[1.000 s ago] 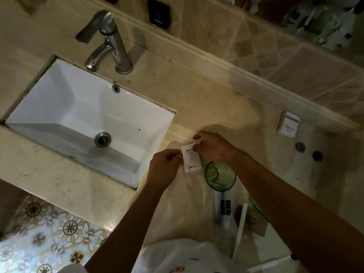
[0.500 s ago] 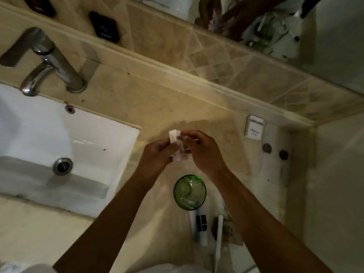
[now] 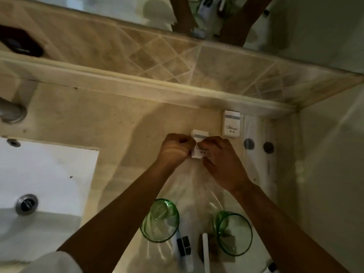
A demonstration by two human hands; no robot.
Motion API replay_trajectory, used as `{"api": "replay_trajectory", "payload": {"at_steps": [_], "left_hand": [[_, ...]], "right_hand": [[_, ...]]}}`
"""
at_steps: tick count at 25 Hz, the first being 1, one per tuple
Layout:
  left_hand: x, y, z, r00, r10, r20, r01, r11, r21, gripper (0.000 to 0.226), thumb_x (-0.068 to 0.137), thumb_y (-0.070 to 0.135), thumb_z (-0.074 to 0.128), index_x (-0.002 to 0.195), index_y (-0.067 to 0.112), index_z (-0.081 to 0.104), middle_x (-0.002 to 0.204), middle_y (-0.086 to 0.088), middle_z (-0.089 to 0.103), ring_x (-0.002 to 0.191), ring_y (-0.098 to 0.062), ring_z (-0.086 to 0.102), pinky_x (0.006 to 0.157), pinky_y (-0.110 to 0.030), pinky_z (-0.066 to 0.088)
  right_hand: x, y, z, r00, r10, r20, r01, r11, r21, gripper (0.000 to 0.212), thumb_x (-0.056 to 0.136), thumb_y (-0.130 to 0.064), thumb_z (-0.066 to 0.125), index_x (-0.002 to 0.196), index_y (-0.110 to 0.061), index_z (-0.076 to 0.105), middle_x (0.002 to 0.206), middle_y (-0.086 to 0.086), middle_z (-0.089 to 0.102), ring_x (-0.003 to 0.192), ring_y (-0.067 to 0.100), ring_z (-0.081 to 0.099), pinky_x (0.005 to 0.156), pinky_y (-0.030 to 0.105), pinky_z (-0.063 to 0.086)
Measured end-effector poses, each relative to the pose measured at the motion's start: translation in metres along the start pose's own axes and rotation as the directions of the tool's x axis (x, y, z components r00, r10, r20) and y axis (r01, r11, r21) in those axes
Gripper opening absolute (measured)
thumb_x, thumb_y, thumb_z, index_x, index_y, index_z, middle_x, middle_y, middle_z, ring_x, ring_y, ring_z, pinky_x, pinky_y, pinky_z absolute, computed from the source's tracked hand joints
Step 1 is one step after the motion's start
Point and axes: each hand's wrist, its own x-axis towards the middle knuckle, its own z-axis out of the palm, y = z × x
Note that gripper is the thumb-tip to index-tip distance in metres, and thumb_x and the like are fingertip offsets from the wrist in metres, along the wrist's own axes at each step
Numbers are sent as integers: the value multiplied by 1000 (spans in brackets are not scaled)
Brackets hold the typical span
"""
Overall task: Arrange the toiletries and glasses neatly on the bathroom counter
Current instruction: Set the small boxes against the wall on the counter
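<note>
My left hand [image 3: 176, 149] and my right hand [image 3: 220, 154] both pinch a small white toiletry box [image 3: 200, 143] just above the beige counter [image 3: 118, 119]. A matching white box [image 3: 231, 123] stands against the back ledge, just right of the held one. Two green glasses stand nearer me: one [image 3: 160, 220] under my left forearm, the other [image 3: 233, 234] under my right forearm. Between them lie a white packet with black squares [image 3: 184, 247] and a white stick-shaped item [image 3: 205, 251]. Two small dark round caps [image 3: 249, 143] [image 3: 268, 147] lie at the right.
A white sink [image 3: 45, 174] with a metal drain [image 3: 26, 204] fills the left. The tap base [image 3: 10, 111] is at the far left. A tiled backsplash and mirror rise behind the ledge. A side wall [image 3: 331, 174] closes the counter on the right.
Both hands carried the small white box away from me and to the right, toward the box at the back ledge. My view shifted right, so the second green glass came into sight.
</note>
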Motion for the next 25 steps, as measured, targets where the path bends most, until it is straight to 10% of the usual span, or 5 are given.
{"api": "replay_trajectory", "payload": {"at_steps": [7,13,18,25], "left_hand": [[5,5,4,956,286,61,-248,684,687,23,95,29,62,102,14,77,100,-8,73,91,-24,67,81,-30,49],[11,3,5,883,347,316,-452,449,771,63,91,40,65,147,18,45,134,-4,52,119,-21,47,96,-30,41],[30,20,18,837,441,324,-454,229,861,64,92,43,62,147,16,44,160,-4,33,149,-26,21,119,-40,23],[47,25,27,836,429,343,-463,216,860,65,96,41,58,151,14,38,165,3,23,154,-21,11,125,-39,12]], "right_hand": [[8,23,10,1000,9,-22,-9,1000,-3,61,82,-14,70,139,-21,51,139,-1,51,126,14,38,108,22,31],[17,30,10,991,0,-136,-20,990,-143,34,83,-24,68,116,-25,66,130,-7,61,117,18,39,102,33,38],[28,36,7,980,38,-194,-70,985,-160,24,86,-23,65,109,-27,69,136,-8,60,137,26,32,113,50,29],[44,43,3,985,102,-138,-110,993,-50,25,93,-23,58,116,-26,66,145,-7,53,149,22,21,123,50,12]]}}
